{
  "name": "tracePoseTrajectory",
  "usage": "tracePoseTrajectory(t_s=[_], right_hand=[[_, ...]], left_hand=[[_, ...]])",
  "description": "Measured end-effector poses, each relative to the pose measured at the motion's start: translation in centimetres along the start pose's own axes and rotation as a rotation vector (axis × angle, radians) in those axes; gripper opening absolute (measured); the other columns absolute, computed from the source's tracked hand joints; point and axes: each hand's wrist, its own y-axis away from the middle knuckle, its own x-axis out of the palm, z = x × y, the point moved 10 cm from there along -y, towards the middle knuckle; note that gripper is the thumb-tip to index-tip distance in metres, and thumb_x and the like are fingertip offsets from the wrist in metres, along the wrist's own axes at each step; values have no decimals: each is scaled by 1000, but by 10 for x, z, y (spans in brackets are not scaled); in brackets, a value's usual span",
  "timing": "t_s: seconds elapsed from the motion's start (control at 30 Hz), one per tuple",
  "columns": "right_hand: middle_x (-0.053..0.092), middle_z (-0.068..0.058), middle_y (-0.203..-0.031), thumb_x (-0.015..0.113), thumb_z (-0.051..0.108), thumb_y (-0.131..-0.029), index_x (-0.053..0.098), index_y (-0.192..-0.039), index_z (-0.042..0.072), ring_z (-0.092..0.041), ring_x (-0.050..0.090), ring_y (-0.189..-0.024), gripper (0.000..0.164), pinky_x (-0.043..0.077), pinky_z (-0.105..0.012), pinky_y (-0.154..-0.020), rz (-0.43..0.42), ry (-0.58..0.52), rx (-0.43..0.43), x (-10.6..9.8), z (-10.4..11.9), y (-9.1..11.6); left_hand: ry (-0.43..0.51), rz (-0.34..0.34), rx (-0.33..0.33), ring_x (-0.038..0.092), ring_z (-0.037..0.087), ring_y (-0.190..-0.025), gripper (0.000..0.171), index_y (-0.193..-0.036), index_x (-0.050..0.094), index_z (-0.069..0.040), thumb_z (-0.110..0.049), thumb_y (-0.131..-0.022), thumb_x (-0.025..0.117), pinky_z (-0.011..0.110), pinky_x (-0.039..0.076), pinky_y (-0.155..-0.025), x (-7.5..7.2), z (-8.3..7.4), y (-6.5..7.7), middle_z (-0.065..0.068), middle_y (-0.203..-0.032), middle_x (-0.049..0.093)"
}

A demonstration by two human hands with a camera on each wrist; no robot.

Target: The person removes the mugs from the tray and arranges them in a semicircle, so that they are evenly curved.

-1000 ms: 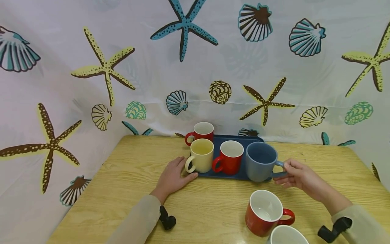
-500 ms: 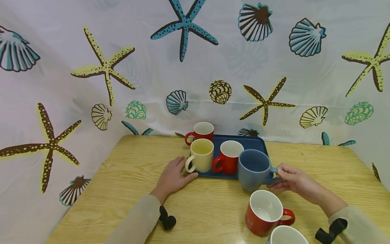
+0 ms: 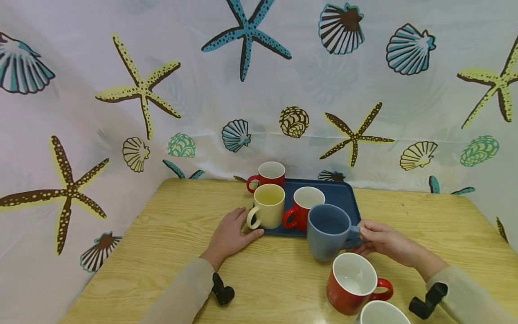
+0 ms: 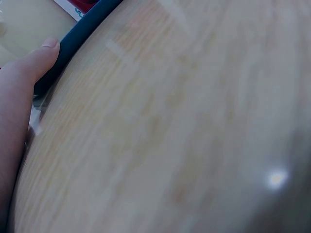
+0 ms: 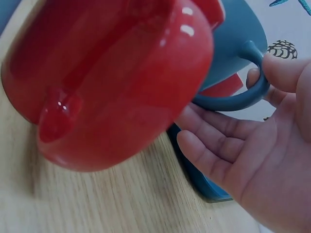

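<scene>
My right hand (image 3: pixel 382 243) pinches the handle of a large blue mug (image 3: pixel 323 245) between thumb and fingers. The mug is upright and overlaps the front edge of a dark blue tray (image 3: pixel 341 198). In the right wrist view the thumb presses the handle (image 5: pixel 255 90) from above, with the lower fingers below it. At the tray's front left corner rests my left hand (image 3: pixel 232 234), its thumb along the rim beside a cream mug (image 3: pixel 272 216). Right of that mug, a red mug (image 3: pixel 302 215) stands on the tray, partly hidden by the blue one.
Another red mug (image 3: pixel 278 181) stands behind the cream one. Just in front of the blue mug is a red mug (image 3: pixel 344 292) with a white inside, and a white-lined cup (image 3: pixel 382 315) is cut off at the bottom. A shell-patterned cloth (image 3: pixel 259 103) hangs behind the wooden table (image 3: pixel 251 288).
My right hand has drawn the blue mug left and toward me, from the tray's right end to over its front edge. My left hand has kept its place at the corner.
</scene>
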Motion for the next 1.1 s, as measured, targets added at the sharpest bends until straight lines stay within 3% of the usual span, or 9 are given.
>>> tracePoseTrajectory(t_s=[0.17, 0.57, 0.73, 1.1], right_hand=[[56, -22, -105, 27, 16, -104, 47, -98, 3, -29, 61, -96, 25, 48, -42, -85, 20, 28, -4, 1, -1, -5], [49, -9, -95, 33, 16, -102, 51, -100, 4, -22, 54, -90, 22, 45, -42, -86, 18, 71, 37, 4, -11, -10], [46, -8, -90, 35, 18, -102, 50, -101, 4, -18, 50, -86, 21, 43, -41, -84, 44, 69, 70, 9, -14, -13], [42, -7, -81, 32, 16, -102, 52, -96, 8, -12, 48, -82, 22, 42, -32, -76, 106, 24, 34, 15, -16, -16]], left_hand=[[4, -2, 0, 34, 32, -130, 90, -140, 42, -9, -75, -79, 43, 48, 29, -105, -1, -1, 0, 14, -141, 41], [1, -16, 16, 36, 32, -130, 90, -139, 44, -8, -75, -80, 42, 48, 29, -105, 0, 0, 0, 14, -140, 42], [-4, -15, 19, 36, 32, -130, 90, -139, 44, -7, -75, -80, 42, 47, 29, -105, -1, 0, 0, 15, -140, 42], [7, -6, 14, 35, 32, -130, 89, -140, 42, -8, -74, -80, 43, 48, 28, -105, -2, -2, 1, 14, -141, 41]])
